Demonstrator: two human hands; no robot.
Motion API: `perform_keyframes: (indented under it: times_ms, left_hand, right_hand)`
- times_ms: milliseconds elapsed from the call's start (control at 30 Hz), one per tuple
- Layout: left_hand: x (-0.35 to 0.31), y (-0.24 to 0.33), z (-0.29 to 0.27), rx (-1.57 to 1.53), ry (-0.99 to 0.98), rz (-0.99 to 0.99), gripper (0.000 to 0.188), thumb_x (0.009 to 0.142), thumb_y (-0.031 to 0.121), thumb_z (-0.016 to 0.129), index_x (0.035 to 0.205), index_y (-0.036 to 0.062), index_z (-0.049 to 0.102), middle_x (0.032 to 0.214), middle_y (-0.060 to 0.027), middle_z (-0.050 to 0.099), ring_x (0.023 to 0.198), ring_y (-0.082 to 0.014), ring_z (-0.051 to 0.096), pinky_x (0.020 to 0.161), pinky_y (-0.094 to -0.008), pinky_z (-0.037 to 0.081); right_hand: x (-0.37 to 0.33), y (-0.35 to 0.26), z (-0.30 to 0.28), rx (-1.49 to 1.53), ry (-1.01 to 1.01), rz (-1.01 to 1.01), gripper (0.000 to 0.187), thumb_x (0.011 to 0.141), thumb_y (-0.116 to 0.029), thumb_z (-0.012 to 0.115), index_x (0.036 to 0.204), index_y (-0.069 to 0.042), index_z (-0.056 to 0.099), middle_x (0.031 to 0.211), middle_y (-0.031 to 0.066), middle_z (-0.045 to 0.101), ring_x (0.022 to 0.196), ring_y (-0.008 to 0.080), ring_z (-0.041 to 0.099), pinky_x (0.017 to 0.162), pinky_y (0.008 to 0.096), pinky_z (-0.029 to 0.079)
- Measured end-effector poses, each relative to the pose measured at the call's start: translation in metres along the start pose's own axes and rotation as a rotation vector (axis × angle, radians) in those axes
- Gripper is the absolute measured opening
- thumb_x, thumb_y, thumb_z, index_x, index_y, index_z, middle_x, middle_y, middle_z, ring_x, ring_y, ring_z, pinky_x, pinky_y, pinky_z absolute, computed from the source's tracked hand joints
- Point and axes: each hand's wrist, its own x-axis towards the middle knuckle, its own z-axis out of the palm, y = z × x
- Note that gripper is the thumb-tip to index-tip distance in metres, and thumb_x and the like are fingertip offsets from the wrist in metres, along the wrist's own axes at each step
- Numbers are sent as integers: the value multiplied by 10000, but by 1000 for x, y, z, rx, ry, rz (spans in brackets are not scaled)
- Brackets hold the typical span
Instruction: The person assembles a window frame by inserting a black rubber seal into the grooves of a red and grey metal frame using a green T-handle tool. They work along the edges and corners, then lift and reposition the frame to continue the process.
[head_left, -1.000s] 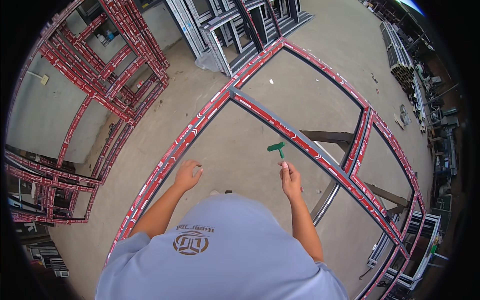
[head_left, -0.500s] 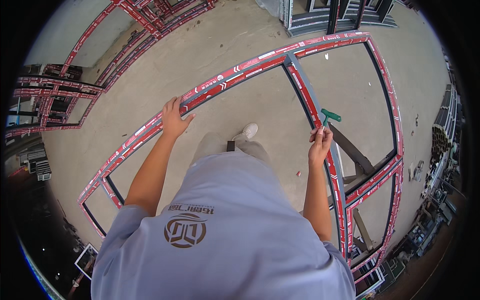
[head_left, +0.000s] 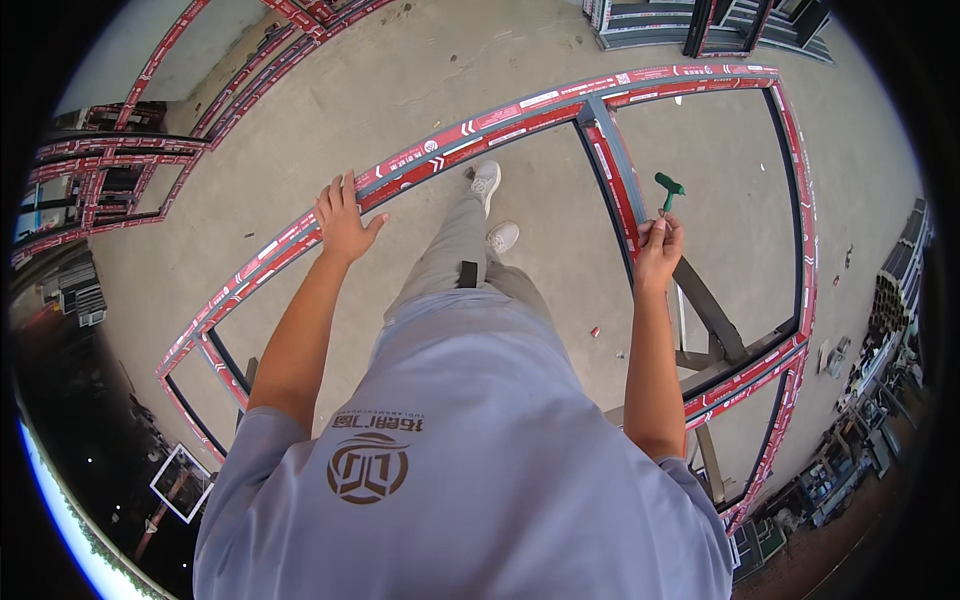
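Note:
A large window frame point(head_left: 517, 128), its dark profile covered with red and white protective film, stretches around me. My left hand point(head_left: 345, 222) rests on its far bar, fingers stretched and thumb apart. A green T-handled tool point(head_left: 669, 187) sticks up from my right hand point(head_left: 658, 245). Thumb and fingers pinch its thin lower end, while the green crosspiece points away from me. That hand is beside or over the upright divider bar point(head_left: 612, 165) of the frame; whether it touches the bar I cannot tell.
Dark support beams point(head_left: 712, 312) show under the frame at right. More red-filmed frames point(head_left: 120, 150) stand at far left, and grey profiles point(head_left: 655, 30) at the back. Piled profile lengths point(head_left: 893, 290) line the right side. A small red scrap point(head_left: 595, 331) lies on the floor.
My right hand has shifted away from me along the divider bar, with the tool. One foot has stepped forward, so both shoes show. My left hand stays on the far bar.

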Motion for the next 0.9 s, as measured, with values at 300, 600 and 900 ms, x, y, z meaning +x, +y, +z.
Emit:
perform_keyframes:
  times_ms: [300, 600, 900]
  left_hand:
    - [15, -4, 4, 15, -119, -61, 1055, 884, 456, 803, 1678, 142, 183, 1699, -189, 230, 1569, -435, 183, 1246, -683, 110]
    - [13, -3, 4, -6, -50, -8, 1047, 866, 414, 825, 1670, 137, 215, 1705, -172, 235, 1553, -423, 220, 1227, -699, 116]
    - [15, 2, 2, 54, -69, -74, 1043, 852, 362, 830, 1666, 134, 221, 1694, -162, 264, 1539, -403, 263, 1247, -653, 146]
  right_hand:
    - [-31, 26, -12, -161, -58, -50, 98, 1120, -92, 509, 1164, -5, 500, 946, 51, 645, 834, 99, 603, 775, 248, 496]
    - [-72, 27, 13, -295, -471, 231, 287, 1055, -170, 680, 1311, -46, 720, 715, -75, 434, 666, 25, 346, 585, 237, 270]
    - [-57, 140, -27, -1061, -485, 467, 486, 1011, -446, 585, 1174, -27, 771, 1055, 243, 763, 1041, 455, 713, 945, 485, 537]
